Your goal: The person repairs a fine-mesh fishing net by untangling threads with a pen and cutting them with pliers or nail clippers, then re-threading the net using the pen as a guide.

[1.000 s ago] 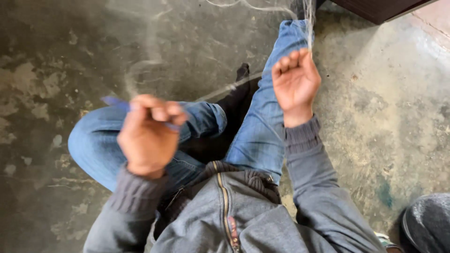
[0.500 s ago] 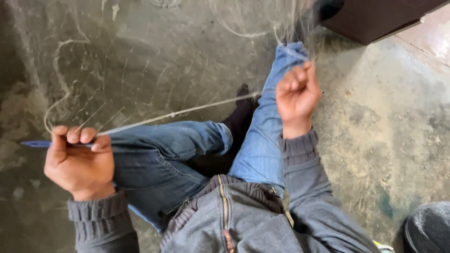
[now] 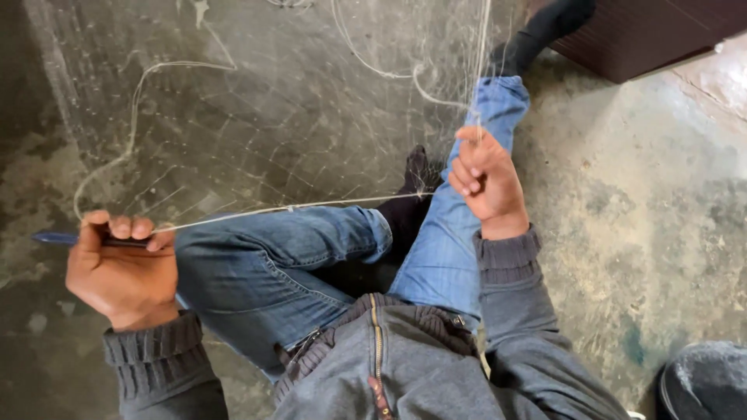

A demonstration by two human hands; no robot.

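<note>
My left hand (image 3: 124, 268) is out to the left, fingers closed on a slim blue needle-like tool (image 3: 58, 239) that points left. A pale twine (image 3: 288, 208) runs taut from that tool across my bent knee to my right hand (image 3: 486, 179). The right hand pinches the twine and a strand of thin netting (image 3: 280, 117) above my outstretched leg in blue jeans (image 3: 447, 249). The fine mesh of the netting spreads over the floor ahead of me, with thicker cord edges looping through it.
I sit on a stained concrete floor (image 3: 661, 225). A dark brown box or furniture corner (image 3: 646, 39) stands at the top right, beside my foot in a black sock (image 3: 545, 31). A dark grey rounded object (image 3: 704, 381) sits at the bottom right corner.
My left hand swung from the middle out to the left, drawing the twine tight across my knee. My right hand closed from spread fingers into a pinch on the netting.
</note>
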